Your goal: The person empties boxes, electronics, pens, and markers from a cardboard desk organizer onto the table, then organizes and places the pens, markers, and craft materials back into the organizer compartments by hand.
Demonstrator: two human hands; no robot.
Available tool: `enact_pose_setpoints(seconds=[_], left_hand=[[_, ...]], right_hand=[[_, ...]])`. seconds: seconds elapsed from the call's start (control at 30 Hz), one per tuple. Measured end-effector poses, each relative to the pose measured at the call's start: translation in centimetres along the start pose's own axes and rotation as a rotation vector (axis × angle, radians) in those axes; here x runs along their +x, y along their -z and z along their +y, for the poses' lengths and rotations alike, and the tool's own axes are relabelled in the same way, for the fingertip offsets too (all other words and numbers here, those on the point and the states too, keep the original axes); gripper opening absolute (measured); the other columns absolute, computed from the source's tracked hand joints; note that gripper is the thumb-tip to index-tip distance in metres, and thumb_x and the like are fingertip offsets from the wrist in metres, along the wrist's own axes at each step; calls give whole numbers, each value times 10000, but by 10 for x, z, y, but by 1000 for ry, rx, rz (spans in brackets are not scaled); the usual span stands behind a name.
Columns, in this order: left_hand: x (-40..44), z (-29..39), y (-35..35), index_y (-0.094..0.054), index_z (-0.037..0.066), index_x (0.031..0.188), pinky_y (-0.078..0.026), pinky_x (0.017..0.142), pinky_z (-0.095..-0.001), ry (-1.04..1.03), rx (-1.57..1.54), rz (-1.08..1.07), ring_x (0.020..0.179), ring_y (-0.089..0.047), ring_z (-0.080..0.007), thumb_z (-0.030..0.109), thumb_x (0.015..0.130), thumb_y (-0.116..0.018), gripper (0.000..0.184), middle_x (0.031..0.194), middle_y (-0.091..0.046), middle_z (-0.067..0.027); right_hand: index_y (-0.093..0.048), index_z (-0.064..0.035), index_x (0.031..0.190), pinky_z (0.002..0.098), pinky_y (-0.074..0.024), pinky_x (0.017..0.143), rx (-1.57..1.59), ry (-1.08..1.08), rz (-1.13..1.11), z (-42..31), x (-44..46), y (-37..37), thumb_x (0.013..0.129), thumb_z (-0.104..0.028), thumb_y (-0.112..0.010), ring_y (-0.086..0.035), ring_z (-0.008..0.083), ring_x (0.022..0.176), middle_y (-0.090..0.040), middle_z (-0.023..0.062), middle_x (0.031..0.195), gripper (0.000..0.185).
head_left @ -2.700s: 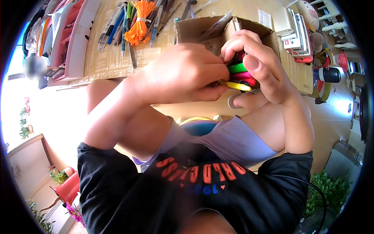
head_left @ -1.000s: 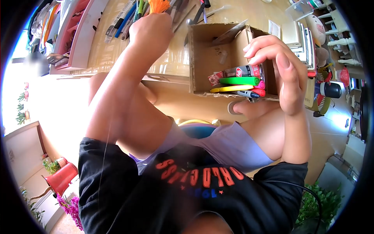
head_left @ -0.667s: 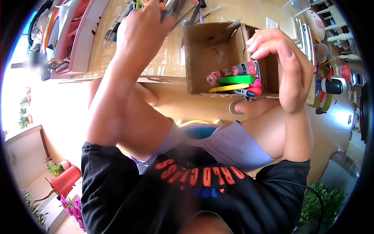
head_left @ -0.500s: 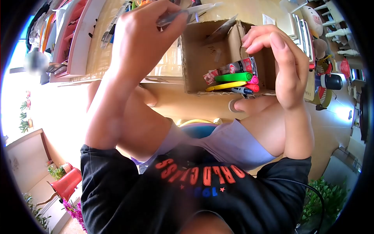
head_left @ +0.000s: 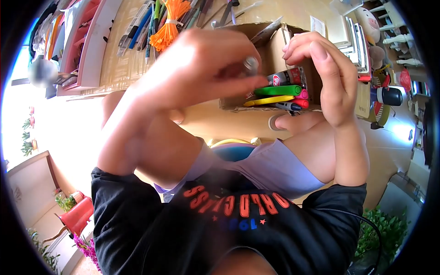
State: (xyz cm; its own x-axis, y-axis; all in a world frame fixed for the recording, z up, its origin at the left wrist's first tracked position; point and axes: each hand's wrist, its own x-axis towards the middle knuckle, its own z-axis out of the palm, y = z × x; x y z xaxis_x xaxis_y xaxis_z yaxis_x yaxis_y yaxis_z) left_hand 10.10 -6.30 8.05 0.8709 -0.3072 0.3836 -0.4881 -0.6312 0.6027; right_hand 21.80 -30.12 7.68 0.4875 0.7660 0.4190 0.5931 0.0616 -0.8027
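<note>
My left hand (head_left: 201,68), blurred by motion, is closed around a grey pen (head_left: 250,65), whose shiny round end shows between thumb and fingers. It hangs over the left part of a cardboard box (head_left: 273,49). My right hand (head_left: 327,78) is curved at the box's right side, fingers apart and fingertips near the divider; I see nothing in it. Inside the box lie a green marker (head_left: 278,90), a yellow marker (head_left: 269,100), pink and red-ended markers, a dark-capped pen (head_left: 288,106) and a clear packet with a red label (head_left: 287,77).
Several pens and an orange bundle (head_left: 170,24) tied with a white band lie at the back left of the table. A pink and white shelf unit (head_left: 94,43) stands farther left. Stacked white boxes (head_left: 356,48) and a dark cylinder (head_left: 388,96) are at the right.
My left hand went to the pens at the back left, took the grey pen, and has come back right and nearer to the box. My right hand has stayed beside the box.
</note>
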Motion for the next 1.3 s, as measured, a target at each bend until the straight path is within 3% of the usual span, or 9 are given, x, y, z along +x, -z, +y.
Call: enact_pose_setpoints(seconds=[0.1,0.33,0.43,0.57,0.7,0.77,0.83,1.07,1.3], left_hand=[[-5,-11,-22,-767,74,987,-522,631,-327,-18,-32,-91,741,-663,-209,177,843,-850,196,822,-683,-42],[0,-6,-26,-788,108,1014,-533,696,-357,-54,-65,-82,763,-642,-212,168,847,-842,185,796,-675,-24],[1,-1,-15,-777,80,1032,-543,751,-334,102,-138,-166,797,-675,-202,139,863,-823,185,836,-701,-36],[2,0,15,-741,-3,1062,-551,833,-301,203,-158,-66,907,-707,-147,113,884,-792,219,985,-739,-74],[-9,-20,37,-669,-31,1087,-561,913,-338,269,-452,215,960,-723,-203,11,906,-757,205,1028,-727,-136],[-3,-19,32,-610,-32,989,-592,780,-300,146,-618,344,843,-741,-205,113,887,-818,273,959,-736,-183],[-2,-15,30,-604,-32,973,-599,814,-311,144,-746,351,873,-747,-218,97,867,-834,284,977,-732,-198],[3,-17,6,-697,-2,1079,-539,947,-316,133,-402,35,1051,-707,-177,-26,855,-825,259,1091,-744,-123],[2,-8,-9,-727,-22,1132,-549,758,-277,191,-368,-149,870,-703,-125,-10,824,-847,331,998,-748,-72]], right_hand=[[-644,74,912,321,-487,830,-7,24,-8,3,0,-1,1101,-214,-469,-620,194,874,-676,120,919,387],[-642,77,905,322,-484,811,-25,35,-1,3,-1,-1,1099,-211,-477,-616,203,858,-678,122,918,384],[-644,74,908,320,-482,807,-30,48,-8,4,-1,-1,1098,-214,-480,-613,195,855,-675,119,919,382],[-658,57,955,298,-478,836,-27,-19,-18,0,-3,4,1098,-232,-491,-614,163,893,-679,101,949,363],[-649,45,1112,310,-474,918,82,-128,12,-11,-4,0,1098,-266,-457,-625,168,971,-683,109,1022,366],[-608,66,1210,371,-480,984,54,-187,-10,-16,-4,0,1092,-277,-382,-640,236,1022,-675,166,1093,428],[-586,74,1247,370,-480,987,143,-111,2,-5,-4,1,1096,-272,-373,-640,229,996,-673,169,1083,434],[-609,76,1261,356,-486,995,212,19,23,-5,-5,12,1111,-205,-430,-653,209,1006,-688,178,1145,365],[-666,53,1155,351,-468,1009,38,-64,-57,-16,-5,8,1097,-187,-465,-646,217,1064,-695,178,1130,319]])
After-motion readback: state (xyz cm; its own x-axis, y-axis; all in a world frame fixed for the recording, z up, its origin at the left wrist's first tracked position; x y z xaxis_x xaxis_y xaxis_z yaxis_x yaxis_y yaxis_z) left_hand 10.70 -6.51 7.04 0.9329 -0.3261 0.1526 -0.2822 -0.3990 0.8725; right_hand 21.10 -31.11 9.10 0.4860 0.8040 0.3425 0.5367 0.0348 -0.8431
